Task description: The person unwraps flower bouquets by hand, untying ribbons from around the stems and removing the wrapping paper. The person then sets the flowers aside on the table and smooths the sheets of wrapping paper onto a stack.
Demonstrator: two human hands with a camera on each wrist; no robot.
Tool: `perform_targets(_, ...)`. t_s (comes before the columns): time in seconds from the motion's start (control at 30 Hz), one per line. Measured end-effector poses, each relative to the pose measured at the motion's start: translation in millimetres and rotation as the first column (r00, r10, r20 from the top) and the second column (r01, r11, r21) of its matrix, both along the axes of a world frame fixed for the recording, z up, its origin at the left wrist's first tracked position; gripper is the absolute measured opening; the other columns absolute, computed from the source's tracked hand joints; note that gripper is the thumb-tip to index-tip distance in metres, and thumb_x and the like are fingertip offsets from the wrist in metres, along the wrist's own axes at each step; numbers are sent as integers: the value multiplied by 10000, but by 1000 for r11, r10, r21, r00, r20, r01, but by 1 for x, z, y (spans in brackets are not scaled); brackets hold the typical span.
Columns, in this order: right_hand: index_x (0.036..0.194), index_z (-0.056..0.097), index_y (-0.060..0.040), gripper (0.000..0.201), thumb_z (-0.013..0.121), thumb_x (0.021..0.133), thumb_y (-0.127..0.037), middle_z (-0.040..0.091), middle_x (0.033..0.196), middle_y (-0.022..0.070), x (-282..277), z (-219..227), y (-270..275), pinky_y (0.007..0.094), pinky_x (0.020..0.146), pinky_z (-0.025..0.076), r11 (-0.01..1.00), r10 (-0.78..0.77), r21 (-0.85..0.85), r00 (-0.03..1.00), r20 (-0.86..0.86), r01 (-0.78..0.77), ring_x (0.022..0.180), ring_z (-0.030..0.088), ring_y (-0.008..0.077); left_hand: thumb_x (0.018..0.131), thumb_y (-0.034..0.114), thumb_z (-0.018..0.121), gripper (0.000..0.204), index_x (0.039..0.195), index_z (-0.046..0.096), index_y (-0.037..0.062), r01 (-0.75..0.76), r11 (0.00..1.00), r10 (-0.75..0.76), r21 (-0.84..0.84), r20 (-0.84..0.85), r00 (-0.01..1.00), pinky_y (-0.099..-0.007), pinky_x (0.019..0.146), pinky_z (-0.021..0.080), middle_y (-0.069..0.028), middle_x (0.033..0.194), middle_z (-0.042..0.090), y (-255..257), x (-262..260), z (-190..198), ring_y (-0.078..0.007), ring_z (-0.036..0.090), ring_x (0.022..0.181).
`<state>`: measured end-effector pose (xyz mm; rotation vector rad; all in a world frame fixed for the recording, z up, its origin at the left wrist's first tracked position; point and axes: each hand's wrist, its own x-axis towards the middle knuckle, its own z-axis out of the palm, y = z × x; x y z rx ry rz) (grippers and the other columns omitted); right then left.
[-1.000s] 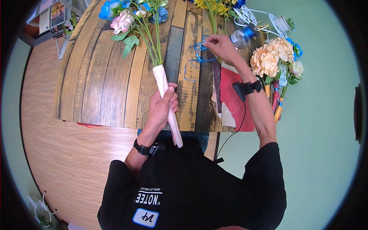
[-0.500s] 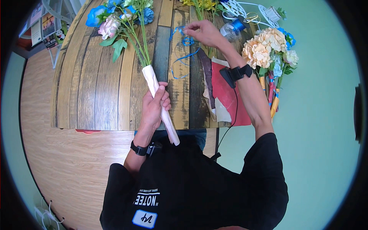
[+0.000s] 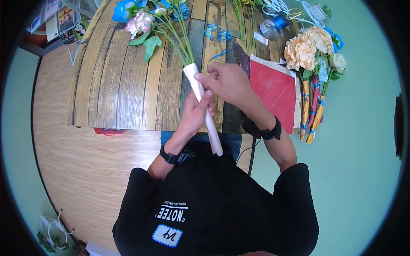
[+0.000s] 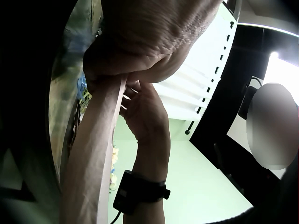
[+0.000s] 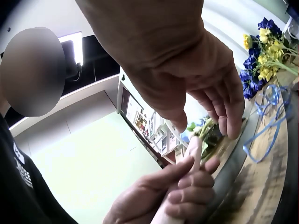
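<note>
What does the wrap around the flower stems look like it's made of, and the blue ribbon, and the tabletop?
Wrap: matte pale pink paper, probably; it holds a stiff rolled tube.
Blue ribbon: thin glossy plastic curling ribbon, judging by its springy loops.
Tabletop: planks with weathered grain and worn paint; real wood or a printed laminate, hard to tell.

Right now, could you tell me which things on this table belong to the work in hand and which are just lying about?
In hand:
- wrapped bouquet, gripped by the left hand
- right hand at the wrap's top
- blue ribbon, just beyond

Lying about:
- red paper
- finished peach bouquets
- ribbon spool
- yellow flower stems
</note>
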<state>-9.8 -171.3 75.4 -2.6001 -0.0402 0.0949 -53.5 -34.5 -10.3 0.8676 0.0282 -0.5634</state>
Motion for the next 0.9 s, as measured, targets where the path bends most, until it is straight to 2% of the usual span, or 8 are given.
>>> perform_targets(0.17, 780, 657, 15, 574, 709, 844, -554, 647, 680, 191, -8, -15, 22, 446, 605, 502, 998, 8, -64, 994, 108, -1, 646, 657, 384, 1034, 73, 522, 243, 1256, 449, 9, -22, 967, -43, 253, 246, 968, -265, 602, 517, -48, 819, 592, -11, -18, -11, -121, 594, 666)
perform_targets(0.3, 843, 675, 26, 562, 725, 850, -534, 652, 695, 176, -13, -29, 29, 427, 617, 503, 997, -47, -54, 992, 113, 53, 653, 666, 333, 1013, 67, 557, 307, 1277, 416, 0, -26, 957, -58, 287, 280, 958, -273, 612, 535, -51, 853, 603, -6, -22, -7, -120, 619, 695)
perform_targets(0.37, 916, 693, 33, 479, 739, 893, -444, 660, 710, 104, -13, -38, 25, 353, 594, 488, 947, -96, 313, 993, 65, 71, 641, 640, 200, 1015, 69, 556, 306, 1276, 411, 3, -24, 957, -66, 291, 296, 953, -275, 623, 544, -49, 868, 601, -2, -23, -10, -119, 622, 704)
perform_targets(0.4, 916, 693, 33, 479, 739, 893, -444, 660, 710, 104, -13, -42, 24, 353, 594, 488, 947, -94, 313, 993, 66, 69, 641, 640, 200, 1016, 71, 555, 304, 1274, 407, 7, -18, 955, -78, 295, 311, 947, -277, 633, 552, -47, 883, 599, 1, -24, -8, -118, 625, 713)
perform_targets(0.47, 991, 696, 38, 380, 719, 948, -338, 653, 757, 26, -13, -48, 23, 274, 574, 451, 823, -108, 553, 991, -74, 131, 650, 574, 85, 1023, 94, 557, 299, 1269, 408, 13, 20, 966, -95, 258, 283, 954, -282, 644, 561, -49, 895, 596, 9, -27, 1, -124, 627, 716)
perform_targets(0.5, 991, 696, 38, 380, 719, 948, -338, 653, 757, 26, -14, -46, 24, 274, 574, 451, 823, -109, 553, 991, -72, 131, 650, 574, 85, 1031, 117, 559, 294, 1264, 409, 20, 59, 974, -114, 217, 252, 961, -287, 655, 570, -52, 907, 593, 13, -29, 6, -130, 630, 719)
perform_targets(0.67, 994, 679, -10, 303, 690, 981, -312, 616, 777, -17, -19, -45, 30, 223, 588, 404, 426, -92, 871, 969, -229, 246, 655, 520, 50, 1074, 263, 499, 320, 1276, 405, 33, 67, 996, -58, -60, 136, 989, -302, 662, 586, -84, 920, 601, 27, -42, 6, -164, 643, 713)
perform_targets(0.9, 979, 660, -38, 318, 668, 991, -356, 618, 768, -11, -27, -58, 48, 209, 607, 424, 314, -114, 908, 960, -256, 279, 664, 548, 52, 1096, 323, 432, 326, 1178, 476, 10, -114, 993, 115, -42, 16, 993, -278, 571, 570, -91, 837, 626, 38, -50, -5, -155, 646, 637)
